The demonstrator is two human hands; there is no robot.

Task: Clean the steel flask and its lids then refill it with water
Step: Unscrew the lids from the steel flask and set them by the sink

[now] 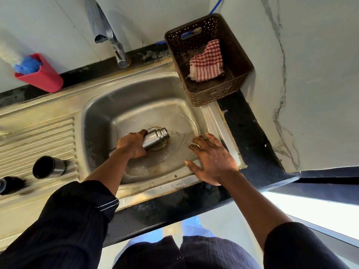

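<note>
The steel flask (pixel 155 138) lies tipped on its side low in the sink basin (pixel 101 117), its open threaded mouth pointing right over the drain. Water spreads out from the mouth across the basin floor. My left hand (pixel 133 145) grips the flask's body. My right hand (pixel 211 159) hovers with fingers spread over the basin's right front rim, holding nothing. A steel cup-shaped lid (pixel 48 167) lies on its side on the ribbed drainboard at the left. A dark smaller lid (pixel 9 185) sits at the far left edge, blurred.
The tap (pixel 108 33) stands behind the basin with no water running. A red holder with a blue brush (pixel 39 73) sits at the back left. A brown basket (pixel 231 61) holding a red checked cloth (pixel 206 62) stands at the back right. A black counter edge runs along the front.
</note>
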